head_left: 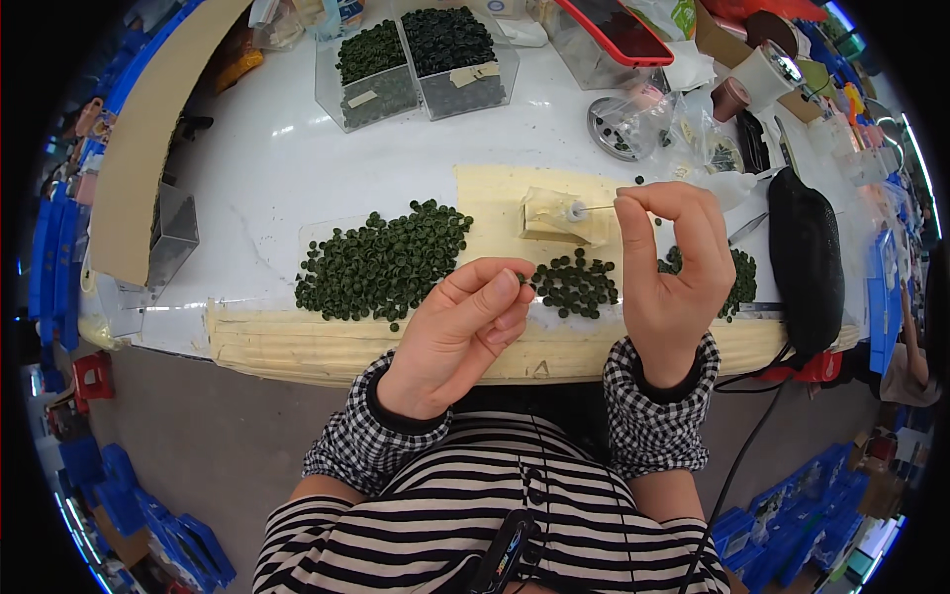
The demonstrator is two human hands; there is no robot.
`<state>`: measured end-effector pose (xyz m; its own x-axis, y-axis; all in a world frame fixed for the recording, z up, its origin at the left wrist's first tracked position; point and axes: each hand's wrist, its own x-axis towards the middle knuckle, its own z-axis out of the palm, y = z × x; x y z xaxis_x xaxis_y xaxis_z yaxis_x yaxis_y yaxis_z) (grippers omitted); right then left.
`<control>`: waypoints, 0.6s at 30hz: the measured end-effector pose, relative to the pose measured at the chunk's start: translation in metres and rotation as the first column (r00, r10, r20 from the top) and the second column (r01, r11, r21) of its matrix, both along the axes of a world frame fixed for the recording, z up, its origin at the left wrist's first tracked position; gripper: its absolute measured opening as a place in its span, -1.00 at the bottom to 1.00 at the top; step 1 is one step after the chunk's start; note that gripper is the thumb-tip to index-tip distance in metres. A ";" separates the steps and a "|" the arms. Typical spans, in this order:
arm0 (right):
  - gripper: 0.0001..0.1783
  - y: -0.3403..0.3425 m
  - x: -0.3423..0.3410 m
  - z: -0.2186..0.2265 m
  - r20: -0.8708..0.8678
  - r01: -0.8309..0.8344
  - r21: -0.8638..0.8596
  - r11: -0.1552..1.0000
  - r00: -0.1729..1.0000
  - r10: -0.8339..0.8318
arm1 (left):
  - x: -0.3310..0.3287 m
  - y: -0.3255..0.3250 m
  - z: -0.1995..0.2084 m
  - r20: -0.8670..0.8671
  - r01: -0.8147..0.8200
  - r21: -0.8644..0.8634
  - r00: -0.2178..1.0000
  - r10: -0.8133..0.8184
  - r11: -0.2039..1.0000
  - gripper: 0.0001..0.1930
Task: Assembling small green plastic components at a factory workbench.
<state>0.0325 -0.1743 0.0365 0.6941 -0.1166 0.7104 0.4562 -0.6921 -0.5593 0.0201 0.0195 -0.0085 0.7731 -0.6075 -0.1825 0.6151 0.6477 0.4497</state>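
Between the thumb and fingertips of my left hand is a small dark green cup-shaped piece, mostly covered by the fingers. My right hand pinches a thin metal needle, whose far end reaches a whitish nozzle on a tape-wrapped block. A large heap of the same green pieces spreads left of my hands. Between the hands sits a smaller group of green pieces, and a third heap is partly hidden behind my right hand.
Two clear bins of green pieces stand at the back. A red-framed phone rests on a box. At right are a round metal lid, a white bottle and a black pouch. A cardboard panel stands left.
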 end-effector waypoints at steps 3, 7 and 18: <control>-0.92 0.006 -0.011 0.001 -0.076 -0.252 0.269 0.930 0.957 0.281 | 0.000 0.001 0.000 0.005 0.002 0.028 1.000 -0.002 1.000 -0.77; -0.93 0.020 -0.017 -0.001 -0.131 -0.336 0.500 0.798 0.882 0.453 | -0.001 -0.001 0.000 0.024 0.013 0.017 1.000 -0.014 1.000 -0.76; -0.91 0.023 -0.016 -0.001 -0.135 -0.279 0.564 0.777 0.898 0.420 | -0.002 0.001 0.000 0.015 0.001 0.017 1.000 -0.001 1.000 -0.76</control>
